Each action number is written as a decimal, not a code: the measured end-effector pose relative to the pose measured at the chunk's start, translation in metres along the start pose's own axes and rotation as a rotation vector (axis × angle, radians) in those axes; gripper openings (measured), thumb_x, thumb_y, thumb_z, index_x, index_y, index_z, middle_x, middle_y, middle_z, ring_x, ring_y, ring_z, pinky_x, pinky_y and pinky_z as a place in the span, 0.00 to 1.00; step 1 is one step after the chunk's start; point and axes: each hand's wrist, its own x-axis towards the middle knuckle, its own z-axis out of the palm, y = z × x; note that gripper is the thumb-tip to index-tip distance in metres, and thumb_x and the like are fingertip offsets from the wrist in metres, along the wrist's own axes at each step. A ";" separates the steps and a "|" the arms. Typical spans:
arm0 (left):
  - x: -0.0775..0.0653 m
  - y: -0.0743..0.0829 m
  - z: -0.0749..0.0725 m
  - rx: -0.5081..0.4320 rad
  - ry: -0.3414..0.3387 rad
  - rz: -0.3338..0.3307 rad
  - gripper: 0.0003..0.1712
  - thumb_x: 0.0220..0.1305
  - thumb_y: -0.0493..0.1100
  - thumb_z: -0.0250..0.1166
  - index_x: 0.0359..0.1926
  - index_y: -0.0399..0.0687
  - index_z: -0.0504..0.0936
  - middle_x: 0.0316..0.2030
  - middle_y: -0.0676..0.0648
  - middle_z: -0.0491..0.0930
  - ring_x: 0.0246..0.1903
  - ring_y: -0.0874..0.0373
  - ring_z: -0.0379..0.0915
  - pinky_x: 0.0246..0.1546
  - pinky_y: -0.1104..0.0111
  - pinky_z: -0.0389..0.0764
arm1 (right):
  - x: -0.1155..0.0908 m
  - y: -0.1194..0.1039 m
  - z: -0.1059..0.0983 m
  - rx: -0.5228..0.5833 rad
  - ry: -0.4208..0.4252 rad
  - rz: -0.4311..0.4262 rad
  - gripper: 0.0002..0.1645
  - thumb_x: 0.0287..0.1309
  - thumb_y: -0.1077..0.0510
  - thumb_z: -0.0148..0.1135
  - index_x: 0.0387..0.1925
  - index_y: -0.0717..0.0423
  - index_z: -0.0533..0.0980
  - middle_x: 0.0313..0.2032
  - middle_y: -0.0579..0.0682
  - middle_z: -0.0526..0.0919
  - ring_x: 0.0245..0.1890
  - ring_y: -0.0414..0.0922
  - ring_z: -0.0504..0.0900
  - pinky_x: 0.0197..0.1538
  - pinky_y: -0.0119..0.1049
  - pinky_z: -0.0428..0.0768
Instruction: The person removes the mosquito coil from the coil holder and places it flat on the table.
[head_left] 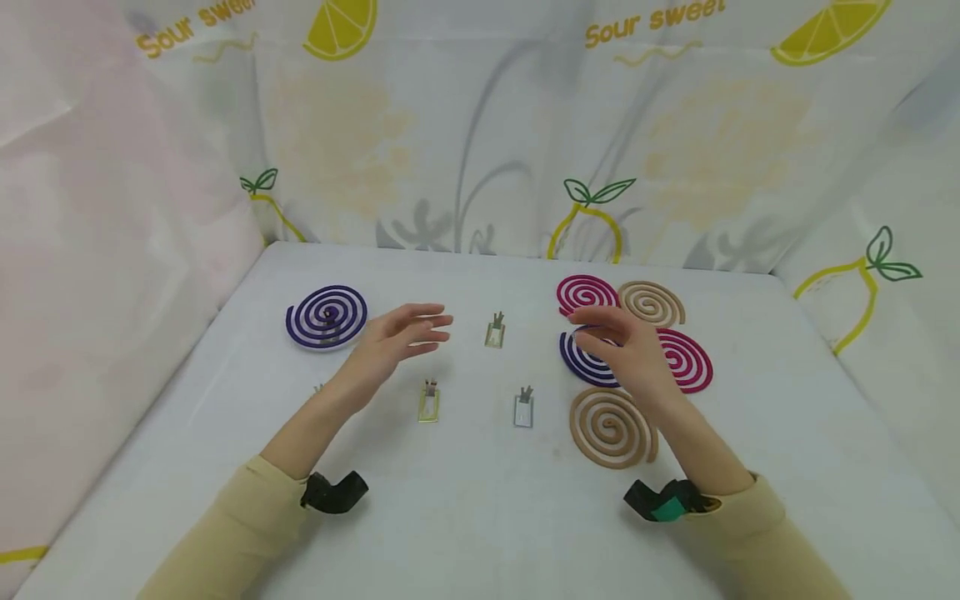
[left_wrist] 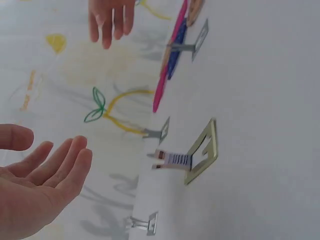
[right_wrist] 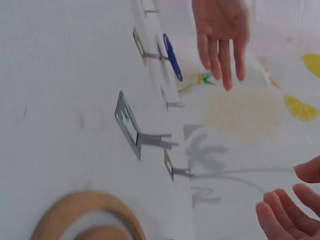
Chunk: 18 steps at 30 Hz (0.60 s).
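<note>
My left hand [head_left: 393, 337] hovers over the table with fingers extended and nothing in it. Just to its left, a dark blue mosquito coil [head_left: 303, 321] sits raised on a small metal stand. My right hand [head_left: 626, 346] is above another dark blue coil [head_left: 581, 362], partly covering it; the right wrist view shows thumb and fingers [right_wrist: 287, 215] loosely bent, apart, holding nothing. Around it lie pink coils [head_left: 587, 292] [head_left: 693, 358] and tan coils [head_left: 651, 302] [head_left: 611, 427]. Between the hands stand small metal coil stands [head_left: 495, 335] [head_left: 428, 407] [head_left: 523, 412] with upright prongs.
Another stand's prongs [head_left: 318, 388] peek out beside the left forearm, which hides the rest. White cloth printed with lemons [head_left: 480, 125] hangs behind the white table [head_left: 480, 517] and along both sides. Each wrist carries a black camera mount [head_left: 333, 493].
</note>
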 end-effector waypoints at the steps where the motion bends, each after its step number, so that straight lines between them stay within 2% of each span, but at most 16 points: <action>1: 0.001 0.000 -0.006 0.009 0.007 -0.002 0.23 0.77 0.42 0.51 0.68 0.39 0.69 0.64 0.36 0.74 0.58 0.47 0.77 0.63 0.60 0.77 | 0.001 -0.003 0.006 0.019 -0.008 0.004 0.19 0.66 0.58 0.64 0.57 0.56 0.78 0.52 0.48 0.83 0.50 0.41 0.81 0.52 0.21 0.79; 5: 0.003 0.002 -0.032 0.063 0.013 -0.015 0.24 0.77 0.46 0.51 0.68 0.41 0.69 0.65 0.36 0.73 0.58 0.53 0.78 0.65 0.61 0.75 | 0.004 -0.016 0.030 0.078 -0.042 0.000 0.20 0.64 0.59 0.65 0.58 0.53 0.78 0.54 0.50 0.83 0.51 0.46 0.82 0.51 0.25 0.81; 11: -0.004 0.003 -0.069 0.093 0.025 -0.035 0.26 0.78 0.49 0.51 0.69 0.40 0.67 0.67 0.36 0.70 0.58 0.60 0.77 0.65 0.68 0.74 | 0.011 -0.037 0.062 0.145 -0.092 -0.039 0.22 0.64 0.60 0.65 0.59 0.53 0.77 0.56 0.51 0.82 0.52 0.47 0.81 0.55 0.35 0.81; 15: -0.006 0.002 -0.087 0.113 0.049 -0.046 0.28 0.77 0.51 0.52 0.70 0.40 0.66 0.68 0.37 0.69 0.58 0.63 0.77 0.64 0.69 0.74 | 0.020 -0.044 0.083 0.194 -0.116 -0.024 0.21 0.65 0.60 0.64 0.59 0.52 0.77 0.55 0.50 0.82 0.53 0.47 0.81 0.57 0.39 0.82; 18: -0.008 0.001 -0.099 0.119 0.081 -0.047 0.29 0.77 0.51 0.53 0.70 0.40 0.66 0.66 0.42 0.74 0.57 0.64 0.77 0.62 0.71 0.76 | 0.026 -0.047 0.099 0.223 -0.126 -0.013 0.22 0.65 0.60 0.64 0.60 0.53 0.77 0.55 0.50 0.82 0.52 0.46 0.81 0.58 0.40 0.82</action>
